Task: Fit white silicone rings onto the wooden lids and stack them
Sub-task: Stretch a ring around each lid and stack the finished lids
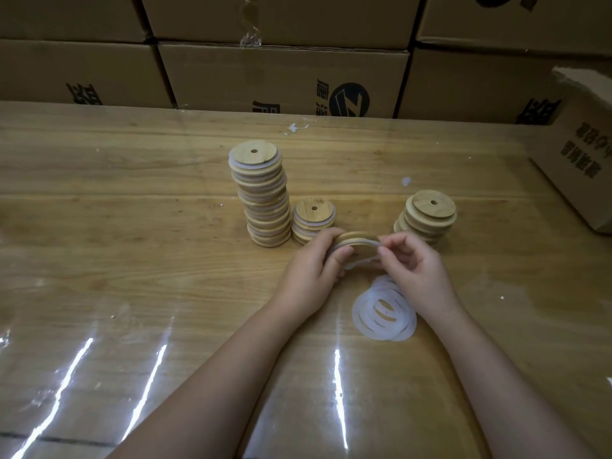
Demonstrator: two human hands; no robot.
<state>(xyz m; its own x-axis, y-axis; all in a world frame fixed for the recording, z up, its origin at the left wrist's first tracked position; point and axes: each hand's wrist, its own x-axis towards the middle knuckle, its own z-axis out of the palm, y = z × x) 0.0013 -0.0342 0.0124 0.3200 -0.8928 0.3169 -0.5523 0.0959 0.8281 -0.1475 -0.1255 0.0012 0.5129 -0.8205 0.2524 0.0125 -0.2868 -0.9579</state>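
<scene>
Head view: fitting ring onto lid, mid-table. Gripping lid's left rim with curled left hand; pinching ring at right rim with right hand. Best to hold lid steady, stretch ring evenly round the edge, check for twists before seating. Then onto short stack, just beyond left hand. Loose rings just beneath right hand, toward near edge.

A wood-grained desk is covered by clear glossy film; near its middle a tall stack of ringed lids is set, with a short stack just beside it on the right; further right a third stack is placed; a pile of white silicone rings is laid nearer; a cardboard box is rested at the far right.
</scene>
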